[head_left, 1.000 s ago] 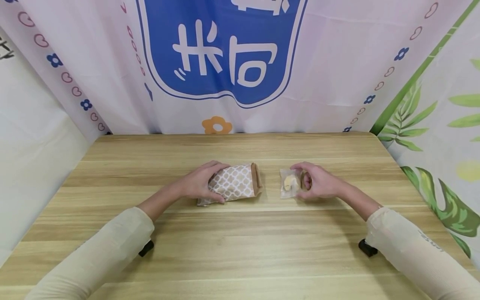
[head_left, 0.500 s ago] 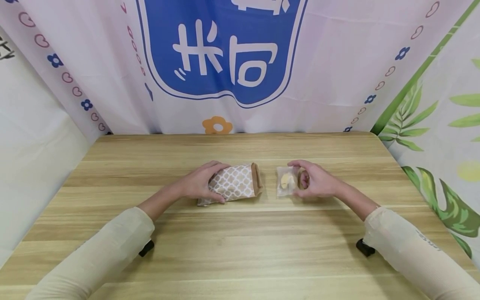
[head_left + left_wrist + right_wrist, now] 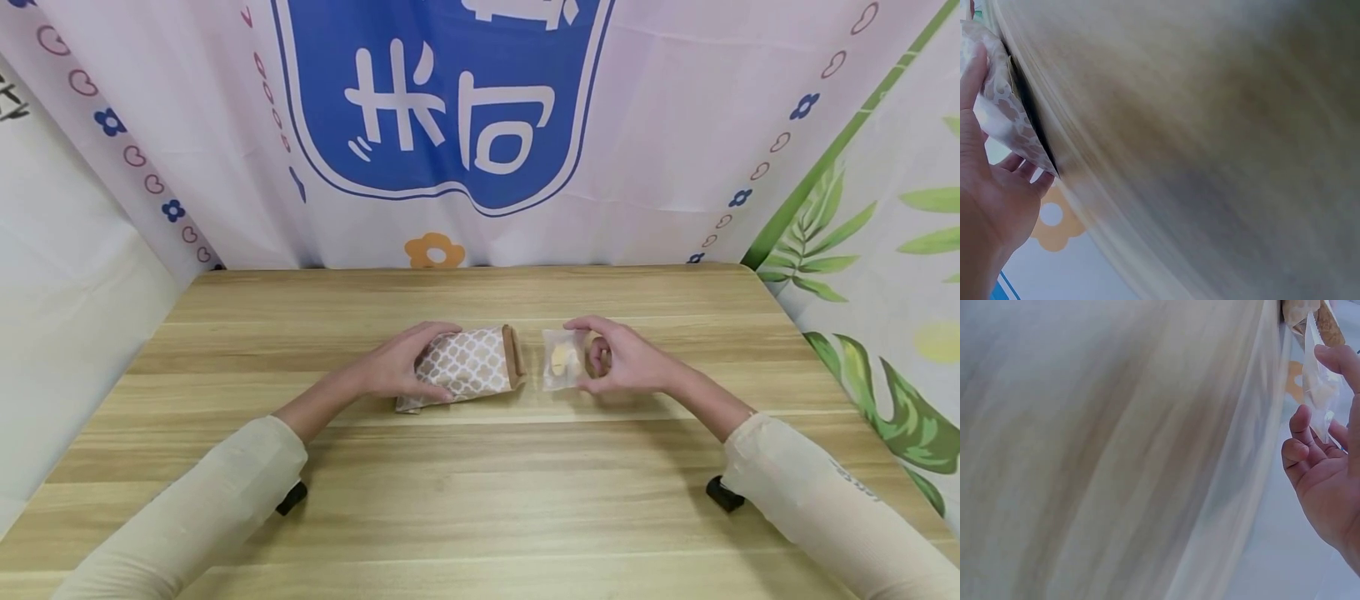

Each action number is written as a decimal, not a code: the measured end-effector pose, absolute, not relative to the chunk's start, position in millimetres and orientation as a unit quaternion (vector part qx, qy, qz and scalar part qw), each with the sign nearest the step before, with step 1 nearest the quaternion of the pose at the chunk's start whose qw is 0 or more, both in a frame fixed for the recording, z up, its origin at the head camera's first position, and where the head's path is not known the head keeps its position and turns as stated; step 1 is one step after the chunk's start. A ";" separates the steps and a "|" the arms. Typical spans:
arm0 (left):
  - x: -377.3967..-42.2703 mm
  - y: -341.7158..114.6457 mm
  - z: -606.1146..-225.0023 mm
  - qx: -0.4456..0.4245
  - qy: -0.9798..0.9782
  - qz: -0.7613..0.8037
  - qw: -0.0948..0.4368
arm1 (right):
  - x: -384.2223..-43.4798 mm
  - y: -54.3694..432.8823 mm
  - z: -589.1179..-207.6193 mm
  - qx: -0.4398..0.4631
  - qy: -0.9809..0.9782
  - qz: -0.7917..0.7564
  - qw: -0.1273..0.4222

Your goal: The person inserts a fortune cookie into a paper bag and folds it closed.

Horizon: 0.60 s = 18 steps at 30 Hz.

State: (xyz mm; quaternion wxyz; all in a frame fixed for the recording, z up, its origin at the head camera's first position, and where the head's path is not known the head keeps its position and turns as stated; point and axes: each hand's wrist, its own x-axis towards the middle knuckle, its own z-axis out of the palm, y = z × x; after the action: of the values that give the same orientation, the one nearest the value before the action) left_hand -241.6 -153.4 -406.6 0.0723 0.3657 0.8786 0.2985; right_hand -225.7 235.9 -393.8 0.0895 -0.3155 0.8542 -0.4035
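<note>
Just right of centre, a translucent packet (image 3: 555,368), near the brown end (image 3: 513,358) of the patterned bag (image 3: 472,362) but apart from it, is pinched along its outer side by the right hand (image 3: 633,360). The left hand (image 3: 393,367) grips the bag's opposite end over the wooden table (image 3: 480,492). Advisable, by judgement: light pinch, packet level, bag steadied without crushing.

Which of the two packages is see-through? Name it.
The small clear packet the right hand pinches: its yellowish contents show through. The patterned bag, gripped by the left hand, is opaque.
</note>
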 end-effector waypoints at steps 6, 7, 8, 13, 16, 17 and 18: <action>-239.4 -152.8 -404.7 0.362 0.879 0.301 0.071 | -223.8 231.9 -390.6 -0.313 0.851 -0.413 0.088; -239.4 -152.6 -404.6 0.361 0.879 0.301 0.071 | -223.5 231.4 -390.2 -0.315 0.850 -0.414 0.087; -239.3 -152.4 -404.4 0.360 0.880 0.302 0.071 | -223.4 230.9 -389.9 -0.318 0.848 -0.415 0.086; -239.7 -151.8 -404.3 0.359 0.880 0.303 0.072 | -222.9 228.2 -387.4 -0.323 0.846 -0.416 0.075; -240.0 -151.3 -404.4 0.361 0.879 0.303 0.072 | -222.9 226.4 -385.9 -0.325 0.846 -0.416 0.070; -240.1 -151.2 -404.4 0.361 0.879 0.303 0.072 | -223.0 225.6 -385.5 -0.327 0.845 -0.417 0.068; -240.1 -151.0 -404.4 0.361 0.879 0.303 0.072 | -223.2 224.8 -385.3 -0.330 0.844 -0.418 0.065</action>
State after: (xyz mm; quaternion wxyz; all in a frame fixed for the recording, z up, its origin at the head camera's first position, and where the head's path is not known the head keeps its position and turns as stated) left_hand -240.1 -151.0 -404.4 0.0722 0.3608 0.8791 0.3029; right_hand -223.2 224.8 -385.3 0.0650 -0.3301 0.8440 -0.4176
